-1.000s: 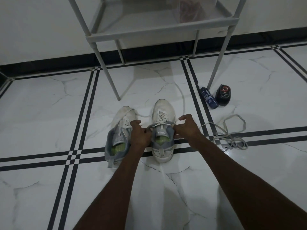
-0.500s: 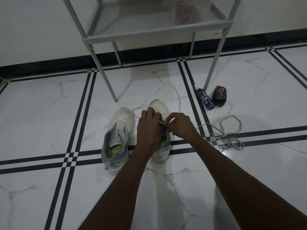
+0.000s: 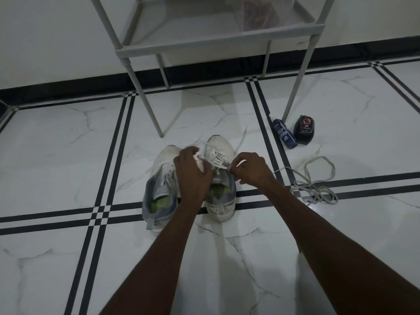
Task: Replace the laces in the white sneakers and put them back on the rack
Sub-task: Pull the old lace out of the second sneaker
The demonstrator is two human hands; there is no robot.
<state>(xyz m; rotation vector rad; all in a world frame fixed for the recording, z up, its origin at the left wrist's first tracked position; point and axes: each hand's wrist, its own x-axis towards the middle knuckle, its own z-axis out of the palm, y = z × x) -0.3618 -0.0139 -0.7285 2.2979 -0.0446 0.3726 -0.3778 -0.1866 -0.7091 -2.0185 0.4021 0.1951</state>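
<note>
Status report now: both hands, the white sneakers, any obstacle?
Left hand and right hand pinch white lace on right white sneaker. Left white sneaker waits. Loose grey lace lies aside.

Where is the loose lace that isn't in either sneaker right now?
In the head view, the loose lace lies in a tangled heap on the floor to the right of the right hand, across the black tile stripes and nearer the camera than the blue bottle.

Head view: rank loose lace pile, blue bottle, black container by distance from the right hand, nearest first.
From the right hand:
1. Loose lace pile, on the floor just to its right.
2. Blue bottle, lying beyond it, by the rack leg.
3. Black container, just right of the bottle, slightly farther.
</note>
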